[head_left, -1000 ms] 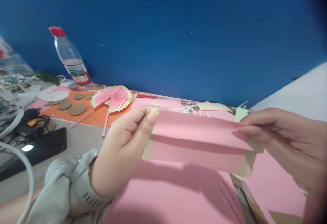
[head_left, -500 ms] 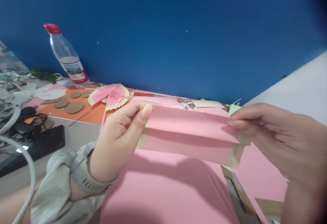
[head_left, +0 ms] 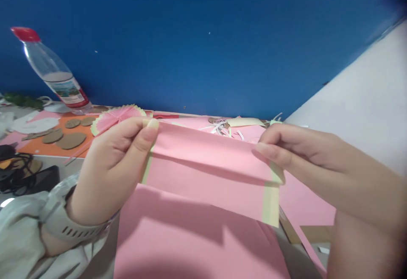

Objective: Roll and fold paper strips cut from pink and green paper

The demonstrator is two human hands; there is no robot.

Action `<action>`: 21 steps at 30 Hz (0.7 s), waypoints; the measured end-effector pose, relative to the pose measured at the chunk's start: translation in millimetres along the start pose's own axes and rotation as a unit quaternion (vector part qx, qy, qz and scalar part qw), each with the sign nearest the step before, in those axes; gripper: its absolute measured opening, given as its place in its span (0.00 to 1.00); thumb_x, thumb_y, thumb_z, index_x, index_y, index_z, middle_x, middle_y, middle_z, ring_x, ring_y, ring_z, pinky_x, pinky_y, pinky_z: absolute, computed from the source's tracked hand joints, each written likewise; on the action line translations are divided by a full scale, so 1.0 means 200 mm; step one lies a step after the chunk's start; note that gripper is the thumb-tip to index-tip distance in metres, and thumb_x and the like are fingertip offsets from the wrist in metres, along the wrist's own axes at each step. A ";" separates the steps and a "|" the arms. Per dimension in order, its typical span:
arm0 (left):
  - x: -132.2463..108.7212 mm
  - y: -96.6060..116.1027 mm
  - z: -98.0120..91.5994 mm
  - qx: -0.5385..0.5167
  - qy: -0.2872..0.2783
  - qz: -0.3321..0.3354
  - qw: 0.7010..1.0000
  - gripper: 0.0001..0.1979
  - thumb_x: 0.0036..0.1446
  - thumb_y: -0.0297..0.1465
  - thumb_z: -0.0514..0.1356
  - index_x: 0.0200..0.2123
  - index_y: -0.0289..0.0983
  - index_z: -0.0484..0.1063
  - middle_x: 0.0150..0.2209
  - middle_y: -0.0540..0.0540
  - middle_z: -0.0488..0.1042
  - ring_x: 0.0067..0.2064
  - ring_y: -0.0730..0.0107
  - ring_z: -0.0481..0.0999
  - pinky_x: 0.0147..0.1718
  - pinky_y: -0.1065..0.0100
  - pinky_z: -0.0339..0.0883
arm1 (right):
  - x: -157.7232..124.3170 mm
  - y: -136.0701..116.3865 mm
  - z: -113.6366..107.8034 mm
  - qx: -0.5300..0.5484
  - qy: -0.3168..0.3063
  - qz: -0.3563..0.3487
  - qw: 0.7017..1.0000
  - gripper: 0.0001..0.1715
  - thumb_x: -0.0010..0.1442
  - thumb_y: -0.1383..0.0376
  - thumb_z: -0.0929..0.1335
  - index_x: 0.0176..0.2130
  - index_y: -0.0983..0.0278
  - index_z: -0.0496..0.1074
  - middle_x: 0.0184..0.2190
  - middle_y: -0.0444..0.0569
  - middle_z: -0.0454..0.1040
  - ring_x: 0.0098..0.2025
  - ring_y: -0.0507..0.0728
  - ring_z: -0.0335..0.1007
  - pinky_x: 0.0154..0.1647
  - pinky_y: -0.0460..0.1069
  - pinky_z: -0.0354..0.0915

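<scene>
A pink paper strip (head_left: 210, 173) with pale yellow-green end bands is held up in front of me, with a fold line running along its length. My left hand (head_left: 111, 168) pinches its upper left corner between thumb and fingers. My right hand (head_left: 305, 160) pinches the upper right corner the same way. A grey watch and a light sleeve cover my left wrist. Below the strip lies a large pink paper sheet (head_left: 178, 241) on the table.
A pleated pink paper fan (head_left: 114, 115) with a yellow rim lies behind my left hand on an orange sheet (head_left: 38, 145) with several brown card discs. A red-capped plastic bottle (head_left: 54, 73) stands far left. Paper scraps (head_left: 235, 126) lie by the blue wall. Dark cables and a phone sit at left.
The view has swung to the right, so bottle and fan slid left. Both hands keep their pinch on the strip, which now hangs lower at its right end.
</scene>
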State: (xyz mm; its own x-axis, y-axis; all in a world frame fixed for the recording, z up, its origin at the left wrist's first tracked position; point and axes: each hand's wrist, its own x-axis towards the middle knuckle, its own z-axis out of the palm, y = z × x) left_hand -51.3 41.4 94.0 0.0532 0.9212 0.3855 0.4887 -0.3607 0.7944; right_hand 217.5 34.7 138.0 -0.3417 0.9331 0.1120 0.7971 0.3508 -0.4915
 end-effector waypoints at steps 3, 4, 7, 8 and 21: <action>0.00 0.00 0.00 0.080 -0.009 0.043 0.996 0.14 0.63 0.36 0.50 0.24 0.40 0.63 0.21 0.53 0.59 0.24 0.74 0.61 0.22 0.71 0.55 | 0.02 0.03 0.02 -0.046 -0.117 0.003 0.992 0.21 0.65 0.52 0.57 0.27 0.60 0.63 0.24 0.42 0.66 0.26 0.52 0.63 0.26 0.47 0.57; 0.00 0.00 0.01 0.086 -0.027 0.057 0.994 0.14 0.63 0.35 0.50 0.25 0.40 0.64 0.21 0.54 0.60 0.24 0.74 0.61 0.22 0.71 0.56 | 0.03 0.03 0.03 -0.054 -0.156 -0.003 0.986 0.21 0.65 0.52 0.57 0.28 0.60 0.63 0.23 0.42 0.66 0.26 0.52 0.62 0.26 0.48 0.56; -0.02 0.00 0.04 0.063 -0.087 0.070 0.992 0.13 0.63 0.33 0.51 0.26 0.39 0.63 0.21 0.55 0.62 0.23 0.76 0.62 0.23 0.73 0.57 | 0.05 0.00 0.10 -0.043 -0.216 -0.038 0.975 0.21 0.66 0.52 0.55 0.28 0.61 0.62 0.24 0.41 0.66 0.25 0.52 0.61 0.26 0.48 0.53; -0.02 0.00 0.05 0.055 -0.104 0.069 0.991 0.12 0.63 0.32 0.50 0.26 0.39 0.64 0.21 0.55 0.62 0.23 0.77 0.62 0.23 0.73 0.57 | 0.06 -0.01 0.13 -0.040 -0.208 -0.042 0.976 0.22 0.66 0.52 0.55 0.29 0.61 0.61 0.24 0.41 0.67 0.25 0.52 0.61 0.26 0.48 0.52; 0.01 -0.03 0.07 0.027 -0.191 0.017 0.981 0.13 0.64 0.35 0.49 0.29 0.38 0.66 0.23 0.54 0.64 0.27 0.75 0.64 0.26 0.74 0.59 | 0.06 -0.08 0.25 -0.056 -0.167 -0.059 0.983 0.25 0.68 0.55 0.51 0.23 0.63 0.54 0.17 0.39 0.59 0.21 0.50 0.55 0.25 0.49 0.44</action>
State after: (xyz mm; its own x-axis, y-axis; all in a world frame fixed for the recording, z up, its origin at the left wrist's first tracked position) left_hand -40.8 46.4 83.4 0.3880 0.8998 0.1994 0.5264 -0.3939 0.7535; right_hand 175.4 37.0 104.9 -0.5639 0.8146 -0.1361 0.7857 0.4783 -0.3924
